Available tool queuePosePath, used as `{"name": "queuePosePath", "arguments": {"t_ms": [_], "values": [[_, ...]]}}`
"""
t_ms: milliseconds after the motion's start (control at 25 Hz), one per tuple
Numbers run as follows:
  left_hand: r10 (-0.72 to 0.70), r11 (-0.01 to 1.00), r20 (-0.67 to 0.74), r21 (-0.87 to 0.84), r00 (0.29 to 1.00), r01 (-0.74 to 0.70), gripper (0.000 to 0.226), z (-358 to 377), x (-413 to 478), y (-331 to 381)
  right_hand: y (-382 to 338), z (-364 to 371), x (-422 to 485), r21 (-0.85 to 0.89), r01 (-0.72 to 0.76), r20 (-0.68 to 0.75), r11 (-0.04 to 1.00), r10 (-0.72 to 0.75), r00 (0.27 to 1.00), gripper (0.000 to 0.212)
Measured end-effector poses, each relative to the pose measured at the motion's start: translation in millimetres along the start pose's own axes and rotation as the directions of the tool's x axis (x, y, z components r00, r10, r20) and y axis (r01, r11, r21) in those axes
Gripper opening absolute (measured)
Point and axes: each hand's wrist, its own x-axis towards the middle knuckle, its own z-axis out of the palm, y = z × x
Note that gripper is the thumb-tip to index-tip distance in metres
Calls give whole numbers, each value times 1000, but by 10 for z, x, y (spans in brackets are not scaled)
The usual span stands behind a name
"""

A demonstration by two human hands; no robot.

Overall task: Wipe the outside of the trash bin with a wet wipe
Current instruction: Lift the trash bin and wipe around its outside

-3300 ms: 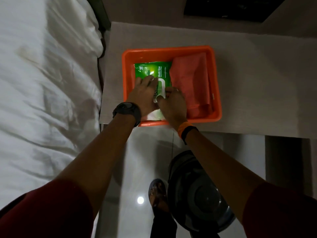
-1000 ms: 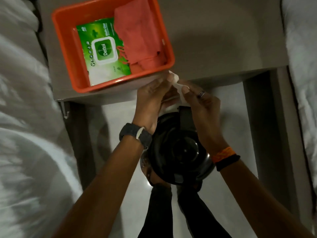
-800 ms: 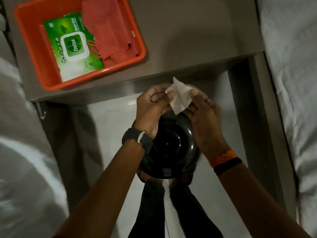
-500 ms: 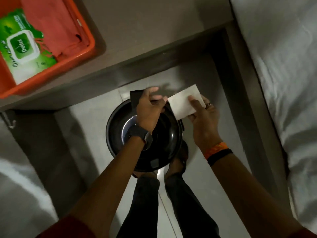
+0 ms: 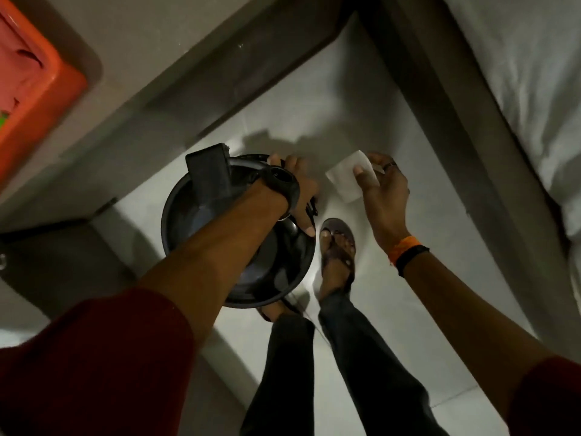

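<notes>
A round black trash bin (image 5: 195,221) stands on the pale tiled floor, seen from above, with a flat black flap raised at its far rim. My left hand (image 5: 300,193) reaches across its top and grips the bin's right rim and side. My right hand (image 5: 382,196) hovers to the right of the bin, apart from it, pinching a white wet wipe (image 5: 344,177) that hangs unfolded between thumb and fingers.
A grey table (image 5: 163,55) overhangs the bin, bearing an orange tray (image 5: 47,89) at the left edge. White bedding (image 5: 515,73) lies on the right. My sandalled feet (image 5: 338,247) stand on the floor beside the bin.
My left hand let go of the wipe and took hold of the bin's right rim. My right hand carried the wipe off to the right. The view tilted down, away from the tray.
</notes>
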Motion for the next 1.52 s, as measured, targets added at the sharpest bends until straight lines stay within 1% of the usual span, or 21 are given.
{"name": "queuePosePath", "arguments": {"t_ms": [200, 320, 400, 480, 560, 600, 680, 760, 840, 920, 1000, 1040, 1080, 1120, 1200, 1280, 1320, 1360, 1440, 1480, 1520], "values": [[36, 964, -164, -253, 986, -77, 64, 333, -601, -179, 4, 181, -295, 51, 148, -40, 988, -146, 989, 15], [57, 926, -252, -349, 966, -146, 59, 583, -951, -357, 100, 300, -485, 64, 219, 129, 974, -226, 966, 24], [27, 898, -306, -411, 952, -158, 58, 733, -1078, -416, 249, 351, -652, -102, 360, 402, 927, -292, 868, 23], [-28, 865, -362, -475, 932, -159, 56, 852, -1137, -477, 359, 425, -888, -183, 515, 673, 838, -275, 687, 45], [-81, 827, -405, -538, 910, -166, 53, 941, -1175, -574, 435, 538, -964, -159, 609, 815, 777, -245, 525, 66], [-97, 807, -416, -565, 904, -174, 53, 971, -1191, -627, 448, 612, -876, -185, 651, 830, 736, -238, 504, 70], [-117, 773, -430, -606, 895, -190, 54, 1027, -1212, -728, 411, 759, -565, -350, 585, 774, 731, -125, 620, 70], [-139, 745, -440, -637, 887, -199, 57, 1067, -1221, -814, 275, 821, -220, -504, 346, 636, 791, 69, 769, 66], [-159, 716, -450, -666, 878, -212, 64, 1078, -1233, -909, 188, 886, -199, -496, 279, 617, 822, 108, 780, 62], [-184, 675, -462, -701, 867, -230, 68, 1116, -1265, -1012, 113, 1004, -560, -259, 468, 762, 845, -119, 637, 57], [-206, 610, -480, -744, 853, -271, 78, 1172, -1277, -1087, 118, 1055, -972, -22, 654, 848, 757, -332, 413, 56], [-224, 580, -481, -765, 848, -281, 82, 1213, -1286, -1111, 183, 1089, -1002, 0, 730, 860, 683, -373, 349, 57], [-247, 564, -477, -779, 843, -275, 85, 1262, -1300, -1123, 215, 1143, -897, -46, 777, 853, 627, -380, 357, 57], [-266, 563, -471, -784, 841, -261, 86, 1322, -1314, -1133, 213, 1203, -726, -174, 773, 830, 611, -331, 449, 56], [-283, 569, -463, -786, 840, -241, 81, 1443, -1334, -1145, 160, 1319, -273, -507, 574, 678, 643, -113, 726, 54], [-285, 555, -477, -789, 831, -263, 79, 1496, -1335, -1154, 77, 1430, 7, -625, 507, 625, 593, -9, 781, 53], [-289, 540, -490, -793, 822, -283, 78, 1497, -1321, -1163, 39, 1505, -37, -583, 581, 682, 568, -47, 730, 52], [-296, 522, -502, -797, 812, -302, 77, 1488, -1308, -1174, 15, 1564, -161, -454, 697, 775, 554, -139, 616, 51], [-299, 497, -521, -800, 799, -335, 78, 1465, -1294, -1184, 61, 1568, -511, -141, 859, 906, 491, -287, 313, 49], [-294, 490, -527, -799, 797, -348, 78, 1466, -1295, -1185, 97, 1536, -568, -71, 888, 927, 454, -300, 227, 49], [-292, 482, -532, -800, 795, -358, 78, 1484, -1305, -1183, 107, 1526, -498, -88, 892, 930, 444, -284, 233, 49]]}}
